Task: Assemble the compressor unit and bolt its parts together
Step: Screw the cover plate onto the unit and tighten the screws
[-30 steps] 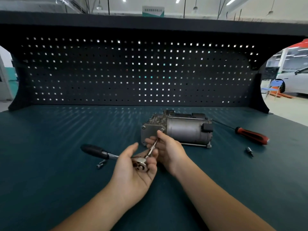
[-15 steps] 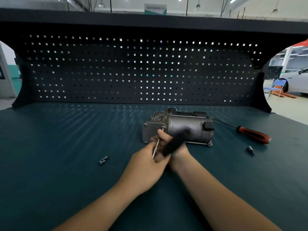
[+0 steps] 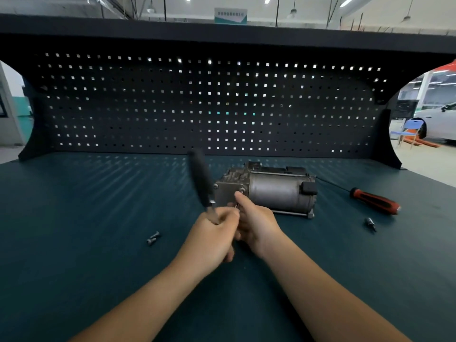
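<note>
Top-centre sign unreadable. Left hand grips the blurred ratchet; right hand pinches a half-hidden rod at the compressor.

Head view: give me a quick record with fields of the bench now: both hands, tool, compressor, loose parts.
left hand: grips the ratchet near its head; black handle points up, blurred
right hand: pinches the ratchet's thin shaft, a fingertip at the compressor's front face
compressor: lying on the bench, just behind the hands
bolts: two, loose, left of the hands
screwdriver: red and black, right of the compressor
bit: small, near side of the screwdriver
</note>
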A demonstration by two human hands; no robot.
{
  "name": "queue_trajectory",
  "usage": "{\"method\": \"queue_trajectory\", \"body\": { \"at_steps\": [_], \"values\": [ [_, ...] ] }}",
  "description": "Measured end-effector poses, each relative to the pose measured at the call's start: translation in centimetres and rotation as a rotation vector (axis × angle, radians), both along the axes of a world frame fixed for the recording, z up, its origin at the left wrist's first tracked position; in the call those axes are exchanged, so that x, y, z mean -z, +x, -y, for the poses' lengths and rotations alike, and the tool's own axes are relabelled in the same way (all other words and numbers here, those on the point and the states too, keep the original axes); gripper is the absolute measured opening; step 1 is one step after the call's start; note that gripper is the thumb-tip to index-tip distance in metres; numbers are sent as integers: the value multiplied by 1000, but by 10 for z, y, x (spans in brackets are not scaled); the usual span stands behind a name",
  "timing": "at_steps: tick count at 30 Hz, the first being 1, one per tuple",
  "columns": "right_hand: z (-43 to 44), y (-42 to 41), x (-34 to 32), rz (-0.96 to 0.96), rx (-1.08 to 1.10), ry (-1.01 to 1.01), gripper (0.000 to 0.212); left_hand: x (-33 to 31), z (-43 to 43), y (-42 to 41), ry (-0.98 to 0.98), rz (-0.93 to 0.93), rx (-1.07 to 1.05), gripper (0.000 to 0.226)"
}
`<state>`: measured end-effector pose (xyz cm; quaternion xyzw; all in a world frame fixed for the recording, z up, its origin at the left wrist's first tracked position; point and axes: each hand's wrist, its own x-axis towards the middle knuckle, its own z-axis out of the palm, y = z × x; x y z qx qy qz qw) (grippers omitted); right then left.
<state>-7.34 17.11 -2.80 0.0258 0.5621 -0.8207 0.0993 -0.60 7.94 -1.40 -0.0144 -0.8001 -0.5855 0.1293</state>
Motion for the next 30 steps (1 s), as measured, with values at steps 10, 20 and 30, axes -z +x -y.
{"method": "queue_trajectory", "body": {
  "at_steps": [10,20,30],
  "values": [
    [3,0,-6,52,-14,-138,23,10,0,-1,-245,-122,66,17],
    [3,-2,-7,73,-145,-141,27,-9,7,3,786,297,139,19],
    [1,1,-5,18,54,-71,22,10,-1,2,-734,-293,-125,39]
  ]
}}
